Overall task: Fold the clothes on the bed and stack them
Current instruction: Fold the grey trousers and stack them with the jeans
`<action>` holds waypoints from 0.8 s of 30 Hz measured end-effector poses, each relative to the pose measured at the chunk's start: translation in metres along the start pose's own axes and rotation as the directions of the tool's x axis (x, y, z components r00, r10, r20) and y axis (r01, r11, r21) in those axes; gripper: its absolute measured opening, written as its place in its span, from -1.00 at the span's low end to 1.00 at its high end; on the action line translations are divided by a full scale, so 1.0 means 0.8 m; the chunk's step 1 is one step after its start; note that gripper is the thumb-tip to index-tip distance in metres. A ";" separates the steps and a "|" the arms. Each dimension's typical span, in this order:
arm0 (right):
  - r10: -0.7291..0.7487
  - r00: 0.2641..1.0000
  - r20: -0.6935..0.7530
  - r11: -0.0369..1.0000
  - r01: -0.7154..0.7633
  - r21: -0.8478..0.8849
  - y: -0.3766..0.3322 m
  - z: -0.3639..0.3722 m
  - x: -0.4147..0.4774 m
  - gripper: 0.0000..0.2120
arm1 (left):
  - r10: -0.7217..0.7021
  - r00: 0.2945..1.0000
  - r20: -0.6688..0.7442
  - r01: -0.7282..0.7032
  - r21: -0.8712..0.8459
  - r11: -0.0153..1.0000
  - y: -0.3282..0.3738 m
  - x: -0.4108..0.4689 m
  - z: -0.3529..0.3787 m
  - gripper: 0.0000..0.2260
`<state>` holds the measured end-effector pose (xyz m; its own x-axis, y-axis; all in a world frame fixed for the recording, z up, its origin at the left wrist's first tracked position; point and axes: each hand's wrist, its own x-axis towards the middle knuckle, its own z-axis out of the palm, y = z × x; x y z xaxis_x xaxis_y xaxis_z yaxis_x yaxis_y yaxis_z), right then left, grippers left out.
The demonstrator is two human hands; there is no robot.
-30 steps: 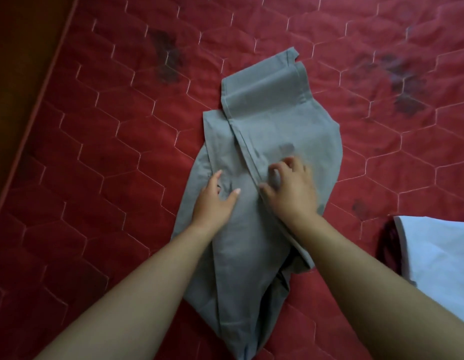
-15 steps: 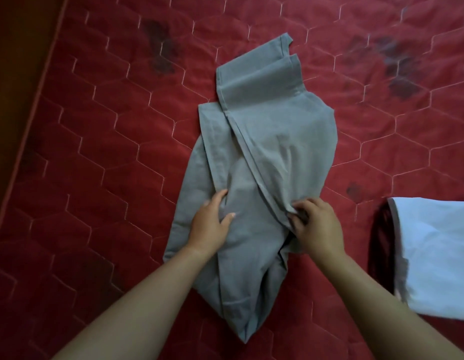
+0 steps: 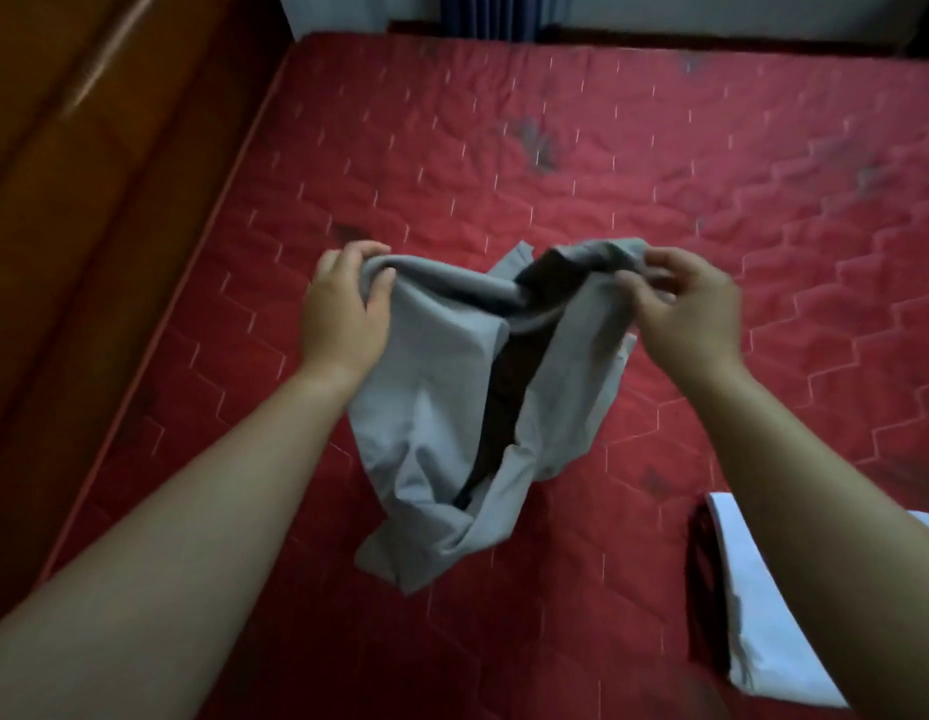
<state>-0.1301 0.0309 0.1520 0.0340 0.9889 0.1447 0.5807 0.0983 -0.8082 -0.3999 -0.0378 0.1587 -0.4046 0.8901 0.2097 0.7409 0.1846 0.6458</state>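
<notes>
Grey garment (image 3: 441, 407) was at frame center, bunched and hanging over the red quilted mattress (image 3: 660, 200); couldn't tell if its lower end touched the mattress. Left hand (image 3: 343, 309) was closed on its upper left edge, fingers curled over the fabric. Right hand (image 3: 686, 309) pinched the upper right edge, thumb and fingertips shut on cloth. A folded white garment (image 3: 774, 610) lay at lower right over something dark. Wooden bed frame (image 3: 88, 200) ran along the left.
</notes>
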 end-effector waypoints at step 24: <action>-0.107 0.916 0.388 0.961 0.195 -0.195 0.180 0.125 -0.211 -0.88 | -0.184 0.958 0.222 0.187 0.005 0.982 -0.148 -0.239 0.102 -0.97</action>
<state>-0.1333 -0.1105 -0.0456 -0.3461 0.9382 -0.0025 0.7235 0.2652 -0.6373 -0.3671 -0.1957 -0.0178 -0.4042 0.9111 -0.0811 0.6546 0.3500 0.6700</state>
